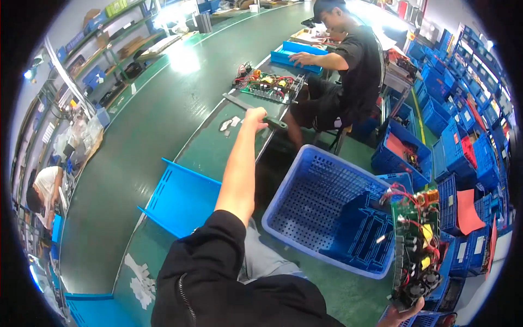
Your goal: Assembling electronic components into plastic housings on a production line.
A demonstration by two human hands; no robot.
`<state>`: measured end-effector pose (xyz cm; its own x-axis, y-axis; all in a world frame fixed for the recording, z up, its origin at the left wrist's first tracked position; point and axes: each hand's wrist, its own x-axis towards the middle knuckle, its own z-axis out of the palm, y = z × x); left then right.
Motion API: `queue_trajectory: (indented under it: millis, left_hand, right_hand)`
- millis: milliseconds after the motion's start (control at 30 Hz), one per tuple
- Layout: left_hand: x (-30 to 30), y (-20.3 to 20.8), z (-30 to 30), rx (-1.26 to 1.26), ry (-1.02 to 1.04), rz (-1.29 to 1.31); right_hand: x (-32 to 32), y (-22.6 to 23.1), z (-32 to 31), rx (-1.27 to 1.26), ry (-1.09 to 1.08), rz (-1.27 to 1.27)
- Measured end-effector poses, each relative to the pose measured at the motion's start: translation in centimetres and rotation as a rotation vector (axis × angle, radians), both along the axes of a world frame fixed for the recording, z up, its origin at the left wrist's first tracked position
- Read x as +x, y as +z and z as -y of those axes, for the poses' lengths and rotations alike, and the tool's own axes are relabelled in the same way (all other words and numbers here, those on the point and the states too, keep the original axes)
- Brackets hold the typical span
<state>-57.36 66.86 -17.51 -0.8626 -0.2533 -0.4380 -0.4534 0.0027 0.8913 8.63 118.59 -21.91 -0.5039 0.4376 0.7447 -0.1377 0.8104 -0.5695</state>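
Note:
My left hand (256, 116) reaches forward to the bench edge, fingers closed on a tool with a flat grey blade and dark green handle (277, 123). Its exact kind is not clear. Just beyond the tool lies a green circuit board assembly (268, 86) with wires and yellow parts. At the lower right, my right hand (406, 314) grips the lower end of another circuit board assembly (417, 245), holding it upright beside a blue perforated crate (283, 203). Red wires, yellow-wrapped parts and dark round parts show on this board. Most of the right forearm is hidden.
A bright blue tray (185, 199) lies on the green bench at my left, with white paper scraps (140, 283) nearer. A co-worker in black (359, 65) sits ahead, a hand at another blue tray (299, 57). Blue bins (403, 144) line the right side.

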Motion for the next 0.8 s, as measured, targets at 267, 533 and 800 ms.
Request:
queue_trajectory:
  millis: [267, 533, 800]
  left_hand:
    - [9.9, 6.6, 1.5, -0.747, -0.535, -0.147]
    - [12.5, 1.9, -4.2, -1.580, -0.335, -0.378]
    - [6.3, -2.3, -4.4, -1.235, -0.704, -0.228]
  right_hand:
    - [-12.2, 7.7, 10.0, -1.460, 0.762, -0.203]
    - [-14.4, 8.6, 12.7, -1.529, 0.809, -0.173]
    - [-12.1, 10.2, 13.8, -1.455, 0.745, -0.132]
